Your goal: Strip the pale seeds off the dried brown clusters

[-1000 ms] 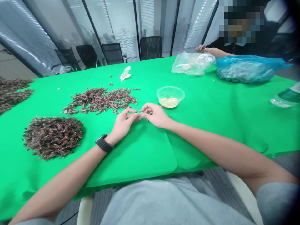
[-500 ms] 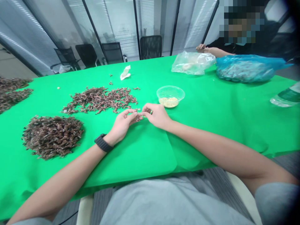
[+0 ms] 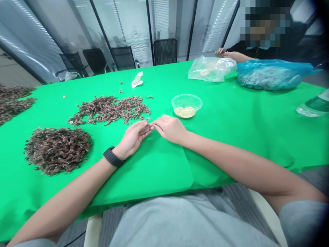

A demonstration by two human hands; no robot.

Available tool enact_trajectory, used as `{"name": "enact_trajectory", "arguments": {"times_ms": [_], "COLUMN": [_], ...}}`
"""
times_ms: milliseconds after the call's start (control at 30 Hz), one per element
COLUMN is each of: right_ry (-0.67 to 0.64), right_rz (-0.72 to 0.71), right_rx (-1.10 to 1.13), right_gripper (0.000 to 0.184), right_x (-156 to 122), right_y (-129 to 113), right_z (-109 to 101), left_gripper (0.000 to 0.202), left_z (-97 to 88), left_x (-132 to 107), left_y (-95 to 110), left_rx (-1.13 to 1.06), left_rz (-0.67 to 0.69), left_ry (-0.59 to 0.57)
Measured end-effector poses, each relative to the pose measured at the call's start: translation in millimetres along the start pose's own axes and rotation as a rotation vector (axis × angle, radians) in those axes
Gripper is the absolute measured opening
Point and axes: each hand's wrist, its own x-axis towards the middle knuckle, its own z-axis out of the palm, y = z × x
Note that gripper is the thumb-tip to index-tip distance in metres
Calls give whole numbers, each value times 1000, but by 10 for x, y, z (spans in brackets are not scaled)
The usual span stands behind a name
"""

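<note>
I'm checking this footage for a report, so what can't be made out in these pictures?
Head view: whatever the left hand and right hand hold at their fingertips, hidden by the fingers and too small.
Head view: the contents of the blue plastic bag, blurred by the plastic.
Head view: the far end of the brown pile, cut off by the left edge.
Head view: the plastic bottle, cut off by the right edge.

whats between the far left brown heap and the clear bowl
In the head view, a loose spread of brown pieces on the green cloth.
</note>
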Motion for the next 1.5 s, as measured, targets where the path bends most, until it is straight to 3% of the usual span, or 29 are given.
{"name": "enact_trajectory", "arguments": {"times_ms": [200,400,633,800,1100,1300,1500], "right_ry": [57,168,160,78,78,91,87], "right_rz": [78,272,352,330,305,254,235], "right_rx": [102,419,619,644,589,595,618], "right_gripper": [21,14,13,13,10,9,8], "right_x": [21,47,65,51,43,32,36], "right_y": [5,22,-78,-168,-188,-180,-122], "right_z": [-5,31,1,-25,-22,9,43], "left_gripper": [13,17,26,32,31,31,34], "left_z": [15,11,50,45,25,47,37], "left_x": [-20,-23,-40,-19,9,9,-15], "left_y": [16,15,-14,-51,-121,-65,2], "left_rx": [38,68,108,246,461,534,716], "left_rz": [0,31,104,202,360,402,466], "left_ry": [-8,-26,-2,18,-21,-57,-17]}}
